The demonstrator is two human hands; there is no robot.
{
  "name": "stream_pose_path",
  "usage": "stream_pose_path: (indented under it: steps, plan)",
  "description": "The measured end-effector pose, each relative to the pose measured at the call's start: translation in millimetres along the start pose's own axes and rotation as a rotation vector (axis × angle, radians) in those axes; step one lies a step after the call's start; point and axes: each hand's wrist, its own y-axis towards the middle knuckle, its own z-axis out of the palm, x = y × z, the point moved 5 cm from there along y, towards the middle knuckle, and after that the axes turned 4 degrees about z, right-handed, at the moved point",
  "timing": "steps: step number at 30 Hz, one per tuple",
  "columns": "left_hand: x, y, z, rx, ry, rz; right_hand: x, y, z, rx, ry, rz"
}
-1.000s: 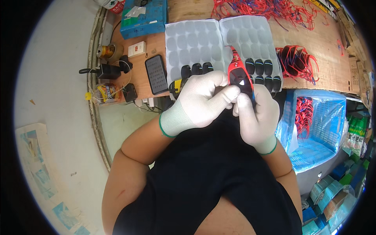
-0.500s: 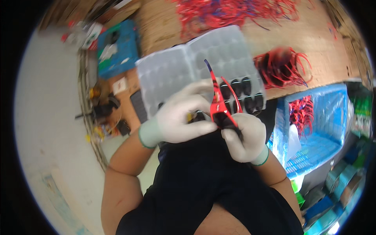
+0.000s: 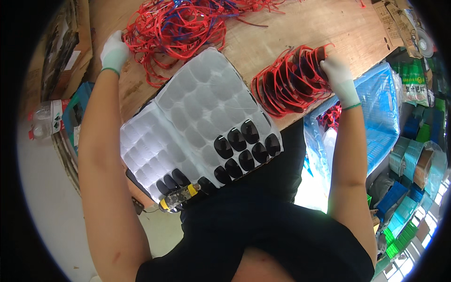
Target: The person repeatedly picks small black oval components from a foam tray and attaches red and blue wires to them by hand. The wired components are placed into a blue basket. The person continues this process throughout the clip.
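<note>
My left hand, in a white glove with a green cuff, is at the left edge of a tangled pile of red and blue glasses frames. Its fingers are closed at the rim of a red frame there. Over on the right, my gloved right hand, partly blurred, pinches the end pair of a row of red sunglasses with dark lenses. Between my arms lies a white moulded lens tray. Several dark lenses sit in its nearer pockets. A yellow and patterned tool rests on its front edge.
A blue plastic-lined basket holding red frames stands beside the table at right. The wooden table extends behind the tray. Plastic bottles are at left, cardboard at far right, and stacked coloured bins lower right.
My hands have parted from the red sunglasses they held together over the tray. The left went out to the frame pile, the right to the sunglasses row. The view has turned.
</note>
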Motion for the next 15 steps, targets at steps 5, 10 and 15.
stream_pose_path:
  steps: [5,10,15]
  plan:
    - [60.5,-69.1,-34.0,-0.115,-0.207,0.079,28.8,-4.5,-7.4,0.045,0.256,-0.04]
    - [53.5,-197.9,-112.1,-0.031,-1.083,-0.164,53.6,-34.2,-37.6,-0.277,0.05,0.115]
    - [38.1,-355.8,-106.3,-0.192,-1.531,-0.001,185.5,-123.2,-18.8,-0.308,0.329,-0.09]
